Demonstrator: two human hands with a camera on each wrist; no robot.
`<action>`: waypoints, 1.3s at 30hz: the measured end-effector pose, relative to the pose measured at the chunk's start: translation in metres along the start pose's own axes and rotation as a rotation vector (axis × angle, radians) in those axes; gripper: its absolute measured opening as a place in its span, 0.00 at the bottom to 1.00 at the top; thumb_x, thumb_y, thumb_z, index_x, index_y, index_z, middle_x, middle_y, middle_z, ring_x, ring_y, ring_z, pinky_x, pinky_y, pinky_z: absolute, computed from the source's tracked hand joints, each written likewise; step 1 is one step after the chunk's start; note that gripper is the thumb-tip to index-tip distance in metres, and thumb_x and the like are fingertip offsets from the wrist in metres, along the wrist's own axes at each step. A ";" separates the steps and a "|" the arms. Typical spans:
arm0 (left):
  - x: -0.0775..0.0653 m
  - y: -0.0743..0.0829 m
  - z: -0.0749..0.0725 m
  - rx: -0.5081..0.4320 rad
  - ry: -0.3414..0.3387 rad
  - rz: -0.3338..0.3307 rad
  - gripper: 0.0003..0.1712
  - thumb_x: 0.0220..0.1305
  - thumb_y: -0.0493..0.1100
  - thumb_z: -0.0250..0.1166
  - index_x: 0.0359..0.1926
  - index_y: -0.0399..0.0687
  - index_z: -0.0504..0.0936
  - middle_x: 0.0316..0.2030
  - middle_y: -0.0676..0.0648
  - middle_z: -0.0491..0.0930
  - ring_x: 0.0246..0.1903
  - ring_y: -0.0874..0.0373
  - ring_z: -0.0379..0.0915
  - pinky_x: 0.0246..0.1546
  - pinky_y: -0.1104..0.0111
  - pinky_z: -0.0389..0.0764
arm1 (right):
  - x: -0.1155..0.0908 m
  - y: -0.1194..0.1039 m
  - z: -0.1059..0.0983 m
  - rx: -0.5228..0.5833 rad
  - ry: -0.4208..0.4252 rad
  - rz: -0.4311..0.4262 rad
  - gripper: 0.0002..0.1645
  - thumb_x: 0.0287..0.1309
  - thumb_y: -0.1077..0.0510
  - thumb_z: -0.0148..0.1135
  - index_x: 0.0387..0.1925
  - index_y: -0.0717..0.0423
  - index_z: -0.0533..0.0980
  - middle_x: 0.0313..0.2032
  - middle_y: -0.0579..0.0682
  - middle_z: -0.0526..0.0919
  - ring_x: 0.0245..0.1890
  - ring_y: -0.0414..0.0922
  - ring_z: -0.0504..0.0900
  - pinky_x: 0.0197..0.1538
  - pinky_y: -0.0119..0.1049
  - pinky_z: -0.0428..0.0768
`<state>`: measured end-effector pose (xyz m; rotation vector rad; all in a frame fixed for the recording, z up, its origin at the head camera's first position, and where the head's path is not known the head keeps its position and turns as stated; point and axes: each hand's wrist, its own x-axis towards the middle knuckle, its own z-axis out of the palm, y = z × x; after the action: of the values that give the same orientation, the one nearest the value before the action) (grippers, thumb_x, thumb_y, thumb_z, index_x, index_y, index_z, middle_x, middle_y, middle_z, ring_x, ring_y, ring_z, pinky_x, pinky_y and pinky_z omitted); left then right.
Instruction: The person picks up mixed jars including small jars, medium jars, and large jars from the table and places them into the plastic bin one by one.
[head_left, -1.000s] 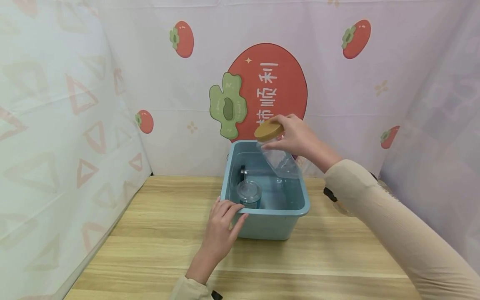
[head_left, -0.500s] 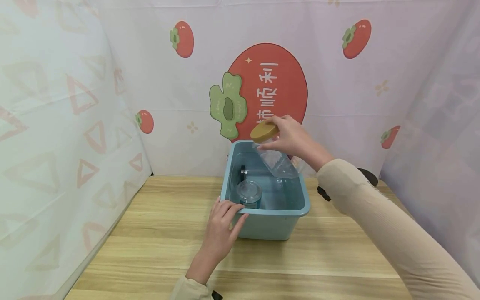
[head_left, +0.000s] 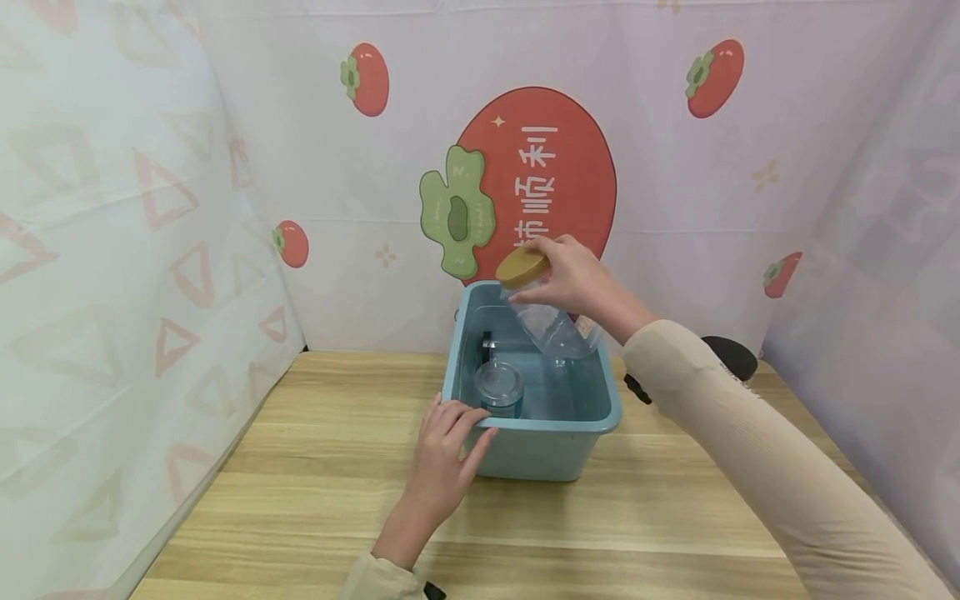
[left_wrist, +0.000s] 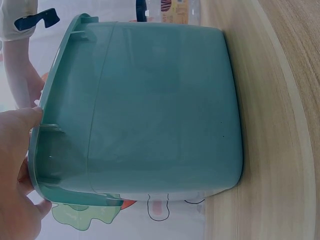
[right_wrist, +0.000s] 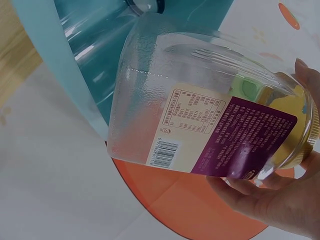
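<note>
My right hand (head_left: 573, 283) grips a clear plastic jar (head_left: 551, 329) near its yellow lid (head_left: 522, 267). The jar is tilted, lid toward the upper left and base over the right part of a blue bin (head_left: 543, 425). In the right wrist view, a purple and cream label (right_wrist: 215, 130) shows on the jar, and its inside looks bare. My left hand (head_left: 442, 458) holds the bin's near left rim, thumb outside and fingertips over the edge. Inside the bin, a small jar with a clear lid (head_left: 498, 383) stands near that corner; a clear jar with a dark lid (head_left: 486, 346) lies behind it.
Behind my right forearm, a black round lid (head_left: 731, 357) shows on the right side of the wooden table (head_left: 322, 467). A clear container with a label (left_wrist: 175, 11) stands beyond the bin in the left wrist view. Printed cloth (head_left: 360, 292) hangs behind the table and at both sides.
My right hand has moved slightly left and down with the jar. The black lid has come into view behind my forearm. My left hand and the bin have stayed put.
</note>
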<state>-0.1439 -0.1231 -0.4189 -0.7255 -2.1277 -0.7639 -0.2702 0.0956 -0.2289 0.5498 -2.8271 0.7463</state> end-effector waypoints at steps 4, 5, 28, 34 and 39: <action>0.000 0.000 0.000 -0.003 -0.003 -0.001 0.12 0.62 0.38 0.78 0.45 0.43 0.87 0.38 0.49 0.81 0.45 0.53 0.78 0.67 0.34 0.72 | 0.001 0.000 0.004 -0.008 -0.006 0.002 0.50 0.55 0.44 0.81 0.74 0.53 0.70 0.63 0.61 0.73 0.60 0.57 0.74 0.58 0.55 0.82; 0.000 0.000 0.000 -0.004 -0.004 -0.002 0.12 0.62 0.38 0.78 0.45 0.43 0.87 0.38 0.49 0.81 0.45 0.53 0.78 0.67 0.34 0.72 | 0.002 0.000 0.005 -0.009 -0.007 0.002 0.50 0.55 0.44 0.81 0.74 0.53 0.70 0.63 0.61 0.73 0.60 0.57 0.74 0.58 0.55 0.82; 0.000 -0.001 0.001 -0.005 0.003 0.005 0.13 0.61 0.37 0.78 0.45 0.41 0.87 0.38 0.48 0.81 0.45 0.52 0.78 0.65 0.32 0.72 | 0.011 -0.003 0.021 -0.021 -0.023 -0.003 0.51 0.53 0.43 0.82 0.74 0.52 0.70 0.67 0.60 0.71 0.65 0.58 0.70 0.61 0.57 0.80; 0.000 -0.001 0.001 0.001 0.001 0.002 0.12 0.61 0.38 0.78 0.45 0.42 0.87 0.38 0.49 0.81 0.45 0.52 0.78 0.65 0.33 0.73 | 0.013 -0.002 0.025 -0.025 -0.029 0.002 0.50 0.53 0.43 0.82 0.73 0.53 0.71 0.67 0.61 0.71 0.65 0.59 0.71 0.62 0.58 0.80; 0.000 -0.001 0.001 0.001 0.002 0.003 0.12 0.61 0.38 0.78 0.45 0.42 0.87 0.38 0.49 0.81 0.45 0.52 0.78 0.65 0.33 0.73 | 0.012 0.000 0.028 -0.023 -0.032 0.016 0.50 0.53 0.43 0.82 0.73 0.53 0.71 0.65 0.61 0.72 0.63 0.59 0.71 0.61 0.58 0.80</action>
<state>-0.1449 -0.1232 -0.4198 -0.7278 -2.1246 -0.7617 -0.2827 0.0776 -0.2502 0.5409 -2.8685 0.7132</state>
